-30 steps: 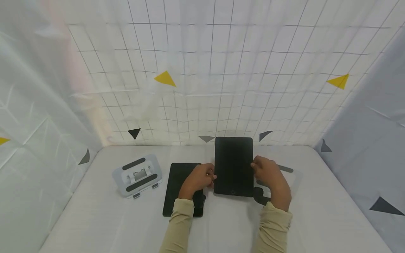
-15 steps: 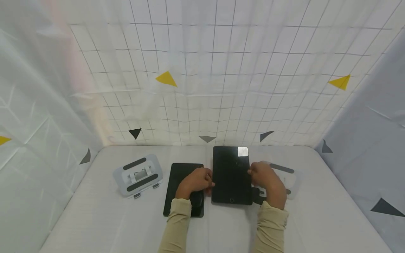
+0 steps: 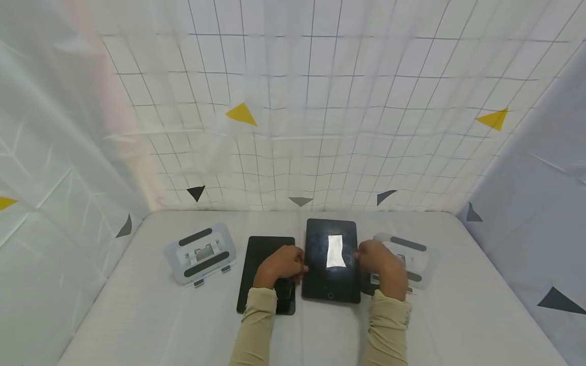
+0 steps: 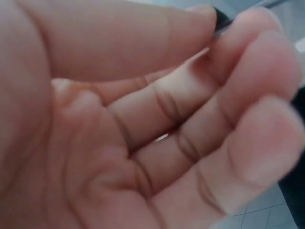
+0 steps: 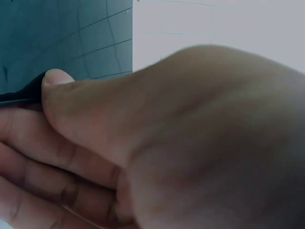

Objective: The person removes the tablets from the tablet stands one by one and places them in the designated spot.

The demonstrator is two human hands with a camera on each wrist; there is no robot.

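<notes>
A black tablet (image 3: pixel 318 259) with a round home button is held between both hands, a bright reflection on its screen. My left hand (image 3: pixel 281 264) pinches its left edge between thumb and fingers; the left wrist view shows the thumb (image 4: pixel 190 28) against that thin edge. On the opposite side my right hand (image 3: pixel 380 259) grips the right edge, thumb (image 5: pixel 59 88) on top and fingers beneath. Under my left hand lies a second black tablet (image 3: pixel 256 254), partly covered by that hand and wrist. Whether the held tablet touches the table cannot be told.
A pale grey case or stand (image 3: pixel 200 254) with dark strips lies at the left. A similar one (image 3: pixel 414 259) lies at the right, partly behind my right hand, with a dark item beside it. A white gridded curtain (image 3: pixel 293 168) closes off the table's (image 3: pixel 183 325) back.
Both hands have lowered the held tablet toward the table, bringing it nearer and slightly left. It tilts flatter, and a bright reflection has appeared and spread on its screen.
</notes>
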